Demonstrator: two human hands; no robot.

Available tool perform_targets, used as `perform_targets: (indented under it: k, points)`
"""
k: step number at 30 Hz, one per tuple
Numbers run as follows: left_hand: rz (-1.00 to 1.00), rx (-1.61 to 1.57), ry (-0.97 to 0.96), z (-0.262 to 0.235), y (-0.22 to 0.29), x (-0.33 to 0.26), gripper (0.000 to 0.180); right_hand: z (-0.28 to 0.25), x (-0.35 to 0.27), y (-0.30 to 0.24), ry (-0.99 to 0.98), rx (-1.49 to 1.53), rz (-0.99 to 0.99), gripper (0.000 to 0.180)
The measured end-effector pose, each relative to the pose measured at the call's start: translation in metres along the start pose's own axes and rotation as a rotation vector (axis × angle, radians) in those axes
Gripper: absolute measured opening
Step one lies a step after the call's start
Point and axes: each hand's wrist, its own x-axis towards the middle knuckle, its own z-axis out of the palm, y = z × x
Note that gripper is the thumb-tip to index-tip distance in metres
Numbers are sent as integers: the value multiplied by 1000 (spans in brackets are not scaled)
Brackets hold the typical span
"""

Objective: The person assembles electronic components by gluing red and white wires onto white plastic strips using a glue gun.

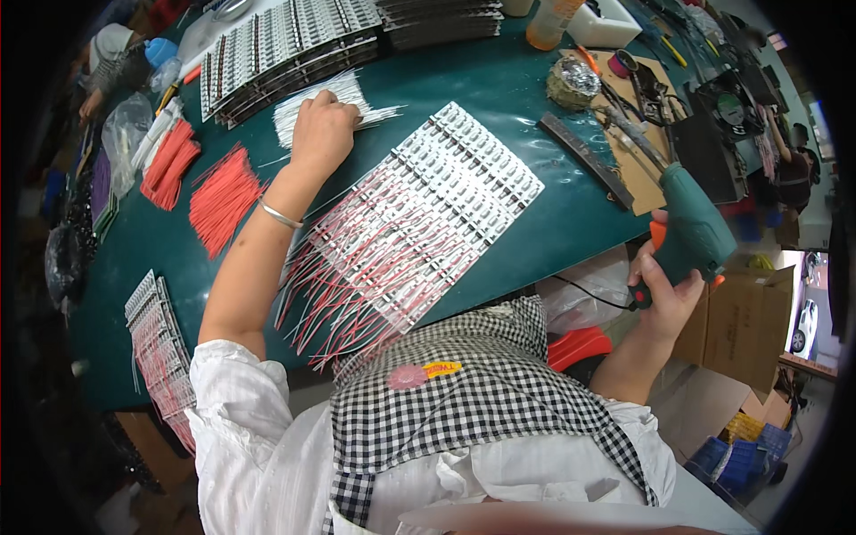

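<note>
Your right hand (664, 290) is closed around the handle of the green soldering gun (697, 223), at the right of the table's near edge; its barrel points toward the far edge. Your left hand (325, 129) rests with curled fingers on the white wires (348, 86), toward the far edge of the table (437, 80); whether it grips a wire cannot be told. The white circuit-board panel (468, 174) lies flat and slanted by the near edge, between your hands, with red-and-white leads (357, 259) fanned over its left portion. A red wire bundle (223, 198) lies left of your left forearm. Stacked panels (285, 53) stand along the far edge.
</note>
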Motion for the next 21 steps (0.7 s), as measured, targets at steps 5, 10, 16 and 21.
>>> perform_targets:
  k: [5, 10, 16, 21]
  points:
    - [35, -211, 109, -26, 5, 11, 6, 4, 30, -14, -36, 38, -63, 55]
    - [-131, -720, 21, -60, 41, 11, 12, 61, 51, 16, -125, 229, 66, 56]
    - [-660, -1871, -649, -85, 72, 1, 17, 124, 66, 37, -178, 393, 91, 52]
    - [-801, -2090, -942, -101, 96, -3, 17, 130, 49, 30, -372, 384, 93, 53]
